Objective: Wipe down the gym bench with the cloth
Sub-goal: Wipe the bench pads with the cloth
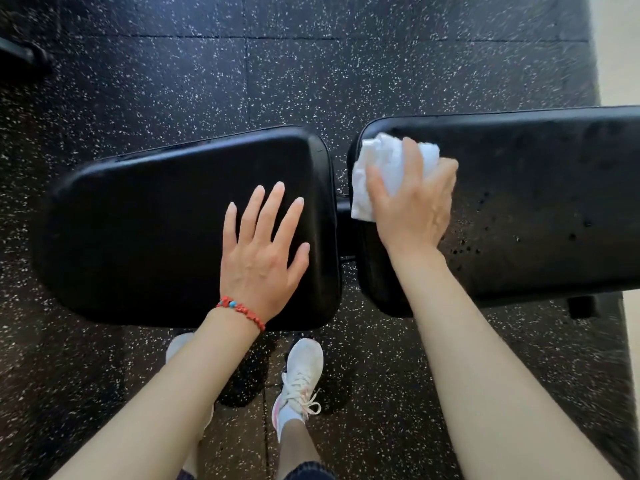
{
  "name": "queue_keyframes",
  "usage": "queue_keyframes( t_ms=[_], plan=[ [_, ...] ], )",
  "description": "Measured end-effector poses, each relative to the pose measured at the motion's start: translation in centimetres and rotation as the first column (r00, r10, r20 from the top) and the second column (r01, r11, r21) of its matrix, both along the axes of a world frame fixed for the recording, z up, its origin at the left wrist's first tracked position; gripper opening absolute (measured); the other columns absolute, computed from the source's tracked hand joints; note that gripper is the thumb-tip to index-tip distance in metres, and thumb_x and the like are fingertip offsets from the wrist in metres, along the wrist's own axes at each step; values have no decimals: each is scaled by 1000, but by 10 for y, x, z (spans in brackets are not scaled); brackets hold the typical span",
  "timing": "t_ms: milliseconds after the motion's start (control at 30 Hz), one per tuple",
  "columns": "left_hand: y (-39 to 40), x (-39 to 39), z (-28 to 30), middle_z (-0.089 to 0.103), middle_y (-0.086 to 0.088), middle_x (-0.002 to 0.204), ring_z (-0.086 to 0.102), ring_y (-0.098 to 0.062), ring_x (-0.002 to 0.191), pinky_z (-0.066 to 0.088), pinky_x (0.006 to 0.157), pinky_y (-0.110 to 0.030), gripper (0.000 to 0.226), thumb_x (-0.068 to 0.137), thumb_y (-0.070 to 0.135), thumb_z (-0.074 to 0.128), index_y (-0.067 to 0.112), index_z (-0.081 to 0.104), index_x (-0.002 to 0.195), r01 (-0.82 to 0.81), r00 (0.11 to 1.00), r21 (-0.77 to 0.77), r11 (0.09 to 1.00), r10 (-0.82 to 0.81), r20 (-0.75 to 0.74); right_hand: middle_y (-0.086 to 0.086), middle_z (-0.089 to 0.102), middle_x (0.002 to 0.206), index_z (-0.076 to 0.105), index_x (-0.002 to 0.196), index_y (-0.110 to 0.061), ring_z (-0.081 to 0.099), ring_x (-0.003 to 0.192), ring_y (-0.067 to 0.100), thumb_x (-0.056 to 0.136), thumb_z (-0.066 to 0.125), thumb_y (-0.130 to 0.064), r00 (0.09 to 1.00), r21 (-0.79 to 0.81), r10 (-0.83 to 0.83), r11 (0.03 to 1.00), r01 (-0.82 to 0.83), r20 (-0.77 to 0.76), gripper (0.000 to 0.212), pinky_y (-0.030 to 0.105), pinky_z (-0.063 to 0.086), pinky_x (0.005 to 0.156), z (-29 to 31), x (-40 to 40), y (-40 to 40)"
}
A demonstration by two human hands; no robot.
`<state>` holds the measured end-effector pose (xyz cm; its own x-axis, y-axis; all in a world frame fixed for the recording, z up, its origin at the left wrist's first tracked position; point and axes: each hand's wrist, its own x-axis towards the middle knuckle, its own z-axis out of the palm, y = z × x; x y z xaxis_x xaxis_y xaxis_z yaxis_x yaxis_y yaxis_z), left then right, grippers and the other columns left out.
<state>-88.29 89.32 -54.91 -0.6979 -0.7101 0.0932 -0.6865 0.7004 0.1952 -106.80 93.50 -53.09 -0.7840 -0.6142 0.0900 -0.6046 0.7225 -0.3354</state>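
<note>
At centre right of the frame, your right hand grips the bunched white cloth on the bench's long pad; your left hand lies flat, fingers spread, on the seat pad.

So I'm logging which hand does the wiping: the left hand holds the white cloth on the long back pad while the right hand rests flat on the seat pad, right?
The hands are swapped. In the head view the right hand holds the white cloth on the long back pad, while the left hand, the one with the red bracelet, rests flat on the seat pad.
</note>
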Motion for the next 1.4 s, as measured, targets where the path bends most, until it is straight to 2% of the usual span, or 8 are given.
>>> queue_keyframes(
  t_ms=[133, 333, 500, 633, 967, 1067, 1233, 1400],
  plan=[
    [-1, -1, 1, 41, -13, 145, 30, -30, 135, 16, 111, -50, 50, 90, 35, 43, 14, 47, 135, 1, 1000, -2, 1000, -1, -8, 23, 48, 97, 53, 125, -13, 49, 80, 35, 82, 59, -46, 998, -20, 12, 1000, -13, -61, 54, 31, 39, 64, -2, 3, 6],
    [-1, 0, 0, 41, -14, 144, 31, -31, 135, 18, 110, -52, 50, 90, 34, 43, 13, 46, 135, 6, 1000, -12, 1000, -6, -8, 24, 46, 95, 50, 125, -12, 47, 77, 34, 82, 60, -42, 1000, 42, 11, 999, -11, 7, 53, 29, 35, 61, 0, 29, 62],
    [-1, -2, 0, 42, -15, 143, 32, -32, 134, 18, 110, -53, 49, 88, 32, 46, 13, 48, 133, 5, 1000, -15, 1000, -5, -23, 23, 43, 108, 47, 131, -16, 44, 91, 34, 86, 55, -46, 998, 68, -41, 997, 38, 46, 55, 33, 35, 69, 4, -7, -2],
    [-6, -6, 3, 44, -17, 141, 33, -32, 133, 19, 110, -54, 48, 87, 31, 47, 11, 49, 131, 38, 999, -19, 999, -39, -31, 20, 42, 108, 43, 134, -18, 43, 92, 32, 88, 50, -49, 999, 78, -7, 997, 3, 50, 56, 33, 36, 70, 4, -28, -25],
    [-5, -66, 11, 46, -15, 140, 34, -31, 132, 20, 110, -52, 48, 89, 30, 44, 9, 51, 131, 137, 988, 66, 988, -132, -75, 24, 46, 94, 45, 127, -15, 48, 73, 32, 87, 45, -48, 998, 116, 7, 993, -14, 62, 52, 27, 37, 58, 10, 10, 106],
    [-5, -76, 8, 45, -17, 141, 35, -33, 133, 19, 111, -51, 48, 90, 30, 43, 8, 49, 132, 152, 986, 56, 987, -148, -77, 24, 46, 95, 49, 127, -14, 48, 76, 34, 86, 45, -51, 999, 122, 13, 992, -18, 43, 55, 29, 34, 59, 9, -15, 80],
    [7, -90, 2, 43, -16, 143, 34, -33, 134, 23, 111, -49, 49, 92, 29, 42, 7, 47, 135, 164, 983, 59, 985, -158, -98, 22, 42, 112, 43, 135, -20, 44, 98, 35, 87, 46, -54, 996, 117, -28, 993, 18, 87, 59, 33, 33, 71, 6, -80, 12],
    [13, -93, 1, 40, -14, 145, 35, -32, 134, 25, 110, -48, 52, 93, 32, 40, 8, 42, 139, 158, 987, 63, 985, -156, -37, 22, 45, 102, 46, 132, -16, 46, 85, 34, 89, 42, -53, 999, 49, 22, 999, -23, 33, 56, 35, 38, 62, -2, -69, 41]
  ],
)
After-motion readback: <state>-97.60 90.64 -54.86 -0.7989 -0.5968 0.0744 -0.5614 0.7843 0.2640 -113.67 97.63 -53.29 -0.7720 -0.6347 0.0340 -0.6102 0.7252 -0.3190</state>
